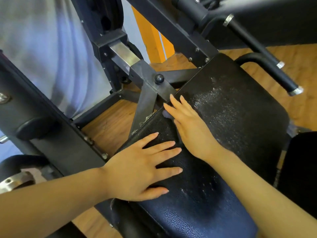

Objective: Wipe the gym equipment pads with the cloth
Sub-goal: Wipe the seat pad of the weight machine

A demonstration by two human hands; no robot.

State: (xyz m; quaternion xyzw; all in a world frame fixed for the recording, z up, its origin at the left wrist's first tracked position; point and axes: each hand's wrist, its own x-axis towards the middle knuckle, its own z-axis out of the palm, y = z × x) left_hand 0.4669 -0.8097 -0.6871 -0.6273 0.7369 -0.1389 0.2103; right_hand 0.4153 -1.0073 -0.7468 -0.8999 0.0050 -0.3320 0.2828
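A wooden floor [109, 124] lies under the frame, beside an orange post [151, 31].

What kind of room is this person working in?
Most likely a gym. The hands rest on a black textured seat pad bolted to a heavy steel machine frame, with rubber-gripped handles beside it and a wood-look floor.

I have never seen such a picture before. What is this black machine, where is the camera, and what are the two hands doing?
The camera sits on the person's head and looks down, so you see their own two arms. The black textured surface is a padded seat of a gym machine, bolted to a dark steel frame that stands on a wooden floor. Wet droplets shine on the pad. The left hand rests flat on the pad with fingers spread. The right hand presses flat on a small pale cloth, of which only a corner shows under the fingers. Behind stands another person in a light shirt.
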